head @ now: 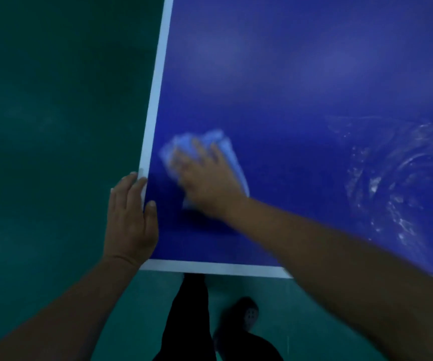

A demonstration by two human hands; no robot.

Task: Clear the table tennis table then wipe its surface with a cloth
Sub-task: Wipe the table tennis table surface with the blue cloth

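The blue table tennis table (301,74) with white edge lines fills the upper right. Near its front left corner a light blue folded cloth (226,149) lies flat on the surface. My right hand (207,183) presses down on the cloth with spread, straight fingers; the hand and cloth are blurred. Along the table's left edge rests my left hand (129,220), fingers straight down the side and thumb on the blue top.
Whitish swirled wipe marks (398,183) show on the table's right part. Green floor (53,113) lies to the left and in front of the table. My dark trouser legs and a dark shoe (246,313) stand just below the front edge.
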